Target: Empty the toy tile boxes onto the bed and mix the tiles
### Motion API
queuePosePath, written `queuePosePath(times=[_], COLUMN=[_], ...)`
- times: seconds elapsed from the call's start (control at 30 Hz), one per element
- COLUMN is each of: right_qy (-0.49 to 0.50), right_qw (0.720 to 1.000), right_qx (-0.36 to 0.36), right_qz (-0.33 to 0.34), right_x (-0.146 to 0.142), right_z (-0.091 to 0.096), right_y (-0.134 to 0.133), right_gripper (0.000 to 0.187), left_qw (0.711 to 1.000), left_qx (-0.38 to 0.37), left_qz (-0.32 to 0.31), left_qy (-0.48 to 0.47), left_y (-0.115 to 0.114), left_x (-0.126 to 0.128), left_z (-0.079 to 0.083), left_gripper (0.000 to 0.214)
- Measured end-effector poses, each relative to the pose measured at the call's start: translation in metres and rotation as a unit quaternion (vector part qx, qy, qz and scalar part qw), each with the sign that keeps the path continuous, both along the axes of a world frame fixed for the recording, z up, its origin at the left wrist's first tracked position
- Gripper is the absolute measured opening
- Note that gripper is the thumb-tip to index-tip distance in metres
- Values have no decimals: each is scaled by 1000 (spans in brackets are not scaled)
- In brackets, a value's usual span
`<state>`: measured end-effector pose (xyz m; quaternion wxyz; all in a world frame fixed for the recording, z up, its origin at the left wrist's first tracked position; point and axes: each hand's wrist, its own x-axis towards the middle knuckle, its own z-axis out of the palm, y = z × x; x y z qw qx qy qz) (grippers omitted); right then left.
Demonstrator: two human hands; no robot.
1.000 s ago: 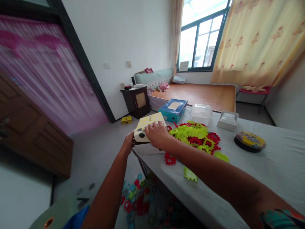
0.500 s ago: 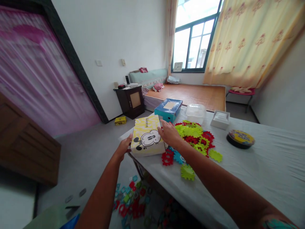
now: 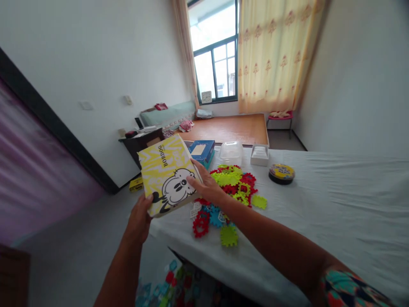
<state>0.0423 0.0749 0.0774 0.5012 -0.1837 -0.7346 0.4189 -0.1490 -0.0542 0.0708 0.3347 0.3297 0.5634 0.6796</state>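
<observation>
Both hands are holding the yellow box [image 3: 168,175], the left hand [image 3: 139,217] gripping its corner at seven o'clock, the right hand [image 3: 207,181] clasping its side at three, thumb pressing on top. The box is tilting and appears to be hanging above the worktop [image 3: 335,200] near its corner. If the left hand's small corner hold were slipping, the box could be dropping toward the floor [image 3: 73,243]. If the thumb were easing, the lid could be lifting and letting out any contents, which are staying hidden. The right forearm [image 3: 255,224], reaching past the gears [image 3: 228,179] at the box's three o'clock, could be brushing pieces away.

Half a second ago the box was sitting lower, at the worktop's corner; now it is tilting, and the view is swinging toward three o'clock.
</observation>
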Motion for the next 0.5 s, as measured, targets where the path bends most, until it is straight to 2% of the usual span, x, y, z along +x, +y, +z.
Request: queuePosePath(times=[0.13,0.23,0.37,0.43,0.5], right_qy=[105,190,235,212,160], right_qw=[983,960,940,920,891], right_qx=[-150,-202,-163,-163,-193], right_qz=[3,-45,-187,-287,-380], right_x=[67,141,261,316,358], right_z=[11,16,14,2,-19], right_y=[42,88,159,191,218], right_gripper=[66,67,66,67,69], left_qw=[993,983,971,958,941], left_qx=[4,10,-21,-37,-48], left_qz=[-99,-158,-176,-193,-209], left_qy=[61,95,163,210,261], left_y=[43,74,127,166,213], left_x=[51,78,89,92,96], left_z=[21,31,35,32,24], left_gripper=[62,61,62,65,66])
